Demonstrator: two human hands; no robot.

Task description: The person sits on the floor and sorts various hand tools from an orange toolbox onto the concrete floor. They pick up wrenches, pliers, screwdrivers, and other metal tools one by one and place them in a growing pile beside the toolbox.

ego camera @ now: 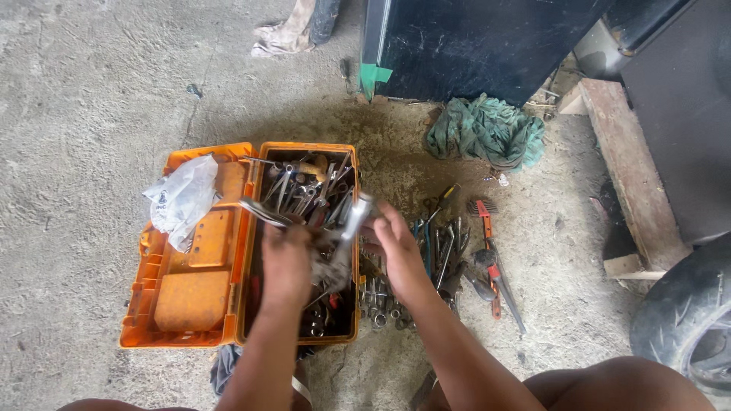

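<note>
A bundle of steel wrenches (344, 236) is hovering above the open orange toolbox (304, 152), its long axis running steeply from lower left to upper right, with the bright upper ends pointing away from the person, toward the far right corner of the box. The lower ends are blurring into the tools underneath, so exactly how many pieces are in the bundle cannot be told. A second wrench (263, 211) is sticking out to the upper left, lying nearly flat and pointing toward the box's hinge side.

The right hand (396, 243) is gripping the upper part of the bundle, fingers curled and pressed together around the shafts, thumb toward the box. The left hand (285, 259) is closing as a fist around the lower part and around the base of the flat-lying wrench; its fingers are wrapping tight, with no gap showing.

Below the hands, the box tray is holding a jumble of spanners and sockets. The lid (194, 301) is lying open to the left, with a crumpled plastic bag (181, 199) resting on it. To the right of the box, loose tools (449, 251) are lying on the concrete floor (91, 91), among them red-handled pliers (491, 262). Farther off a green rag (486, 131) is lying bunched, and a tyre (685, 312) is showing at the right edge.
</note>
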